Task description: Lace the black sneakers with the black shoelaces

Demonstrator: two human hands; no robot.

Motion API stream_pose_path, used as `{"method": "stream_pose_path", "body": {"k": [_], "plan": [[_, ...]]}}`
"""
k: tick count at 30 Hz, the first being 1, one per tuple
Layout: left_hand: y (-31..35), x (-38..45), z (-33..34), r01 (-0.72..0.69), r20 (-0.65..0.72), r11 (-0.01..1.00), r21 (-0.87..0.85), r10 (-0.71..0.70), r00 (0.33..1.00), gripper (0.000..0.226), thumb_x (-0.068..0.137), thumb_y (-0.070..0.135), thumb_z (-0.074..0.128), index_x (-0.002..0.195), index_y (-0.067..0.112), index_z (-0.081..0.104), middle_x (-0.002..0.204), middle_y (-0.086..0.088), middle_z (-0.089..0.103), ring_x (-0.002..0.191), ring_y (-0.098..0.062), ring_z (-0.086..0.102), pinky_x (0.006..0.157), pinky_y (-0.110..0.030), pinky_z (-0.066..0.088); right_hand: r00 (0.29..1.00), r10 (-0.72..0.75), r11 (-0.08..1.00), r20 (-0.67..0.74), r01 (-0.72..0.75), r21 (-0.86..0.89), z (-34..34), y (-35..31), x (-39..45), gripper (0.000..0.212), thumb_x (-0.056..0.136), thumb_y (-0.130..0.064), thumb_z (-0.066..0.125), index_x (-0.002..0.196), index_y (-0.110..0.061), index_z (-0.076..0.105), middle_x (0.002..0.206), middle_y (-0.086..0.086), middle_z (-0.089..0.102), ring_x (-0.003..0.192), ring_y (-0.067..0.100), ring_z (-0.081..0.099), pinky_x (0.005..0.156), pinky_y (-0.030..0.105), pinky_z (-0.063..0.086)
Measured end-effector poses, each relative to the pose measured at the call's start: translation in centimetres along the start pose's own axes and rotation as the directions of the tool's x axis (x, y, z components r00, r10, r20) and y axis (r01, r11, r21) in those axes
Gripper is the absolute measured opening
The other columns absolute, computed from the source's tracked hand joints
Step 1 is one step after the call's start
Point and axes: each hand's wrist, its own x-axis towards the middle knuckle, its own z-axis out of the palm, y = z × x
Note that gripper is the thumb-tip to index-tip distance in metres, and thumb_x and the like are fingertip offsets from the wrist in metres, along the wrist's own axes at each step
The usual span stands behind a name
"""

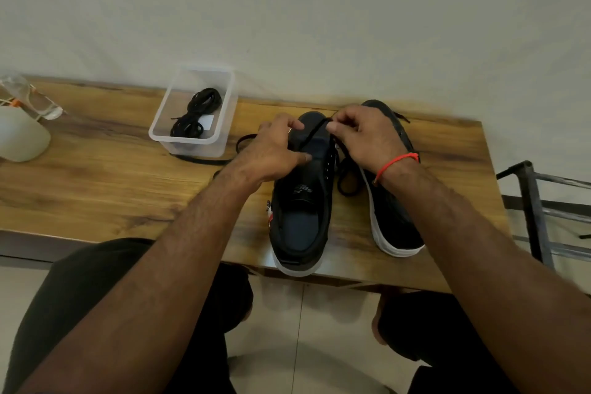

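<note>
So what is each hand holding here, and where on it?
The right hand pinches the black shoelace near its far end, above the sneaker toe. The left hand rests on that sneaker's tongue; its fingertips seem to grip the same lace, but that's unclear.

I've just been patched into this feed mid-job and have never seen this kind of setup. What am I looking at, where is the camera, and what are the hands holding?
There is no machine: one camera worn on a person's head looks down at their two bare hands. On the wooden table stand two black sneakers. The left hand rests on the nearer sneaker, fingers curled at its lace area. The right hand pinches a black shoelace that runs across that sneaker's front. The other sneaker stands to the right. A clear plastic box behind holds a bundled spare shoelace. At far left, a white object I cannot identify.
</note>
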Motion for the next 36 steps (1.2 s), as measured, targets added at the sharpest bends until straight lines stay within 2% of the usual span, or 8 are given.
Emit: {"method": "stream_pose_path", "body": {"k": [5,8,14,23,28,30,33,36], "plan": [[0.2,-0.4,1.0,0.085,0.018,0.972,0.219,-0.091,0.996,0.097,0.084,0.010,0.078,0.156,0.032,0.016,0.155,-0.008,0.025,0.141,-0.034,0.033,0.114,-0.050,0.040,1.000,-0.002,0.940,0.014,-0.003,0.342,-0.5,-1.8,0.0,0.012,0.094,-0.020,0.068,0.084,-0.015,0.073,0.083,-0.002,0.073,0.077,0.010,0.068,0.073,0.020,0.054],[0.2,-0.5,1.8,0.130,0.015,0.960,0.247,-0.138,0.990,0.114,0.084,0.009,0.080,0.161,0.028,-0.003,0.163,-0.009,0.010,0.148,-0.036,0.025,0.116,-0.049,0.039,0.993,0.036,0.832,0.115,-0.094,0.546,-0.6,-2.6,-0.4,0.021,0.098,-0.017,0.063,0.078,-0.015,0.070,0.076,0.003,0.070,0.068,0.017,0.064,0.067,0.031,0.051],[0.0,-1.2,2.8,0.123,-0.038,0.887,0.445,-0.119,0.992,0.130,0.083,0.010,0.081,0.157,0.027,-0.025,0.164,-0.009,0.003,0.146,-0.040,0.025,0.106,-0.048,0.043,0.958,0.126,0.605,0.257,-0.280,0.745,-1.6,-3.7,-1.4,0.013,0.097,-0.009,0.061,0.091,0.001,0.067,0.067,0.005,0.061,0.051,0.015,0.056,0.060,0.028,0.056],[0.2,-1.7,3.2,0.137,-0.055,0.848,0.512,-0.127,0.990,0.128,0.083,0.017,0.083,0.160,0.018,-0.019,0.167,-0.010,-0.001,0.150,-0.042,0.018,0.110,-0.055,0.040,0.969,-0.058,0.512,0.239,-0.176,0.841,-6.4,-6.6,-1.8,0.012,0.096,-0.013,0.061,0.094,-0.003,0.067,0.078,0.004,0.059,0.054,0.011,0.047,0.055,0.024,0.041],[0.3,-1.7,3.0,0.124,-0.006,0.855,0.504,-0.140,0.990,0.121,0.085,0.022,0.081,0.161,0.019,-0.014,0.167,-0.008,-0.006,0.152,-0.042,0.011,0.114,-0.056,0.035,0.977,-0.093,0.611,0.193,-0.097,0.786,-7.0,-6.5,-1.9,0.015,0.095,-0.015,0.064,0.100,-0.002,0.069,0.080,0.004,0.063,0.065,0.017,0.056,0.064,0.030,0.051],[0.4,-1.7,2.4,0.099,0.030,0.892,0.441,-0.125,0.992,0.108,0.089,0.025,0.077,0.163,0.024,-0.002,0.167,-0.007,-0.004,0.151,-0.042,0.012,0.117,-0.054,0.032,0.987,-0.081,0.735,0.141,-0.036,0.677,-6.5,-6.3,-1.6,0.015,0.095,-0.017,0.065,0.100,-0.003,0.071,0.079,0.004,0.064,0.065,0.020,0.058,0.067,0.033,0.053],[1.1,-1.2,0.9,-0.025,0.018,0.955,0.296,0.021,1.000,0.079,0.091,0.026,0.071,0.157,0.035,0.029,0.164,-0.003,0.017,0.148,-0.035,0.024,0.118,-0.051,0.034,0.995,-0.061,0.840,0.075,0.011,0.542,-5.9,-5.7,-1.0,0.014,0.095,-0.018,0.067,0.099,-0.005,0.072,0.074,0.003,0.063,0.056,0.017,0.053,0.057,0.026,0.049],[2.2,-1.4,-0.2,-0.185,0.076,0.980,-0.074,0.190,0.979,0.064,0.091,0.020,0.072,0.148,0.036,0.047,0.144,0.006,0.052,0.130,-0.017,0.052,0.107,-0.043,0.049,0.994,-0.089,0.882,0.056,0.053,0.468,-5.4,-5.0,-0.6,0.014,0.093,-0.018,0.069,0.098,-0.005,0.072,0.069,0.003,0.064,0.050,0.013,0.050,0.053,0.024,0.045]]}}
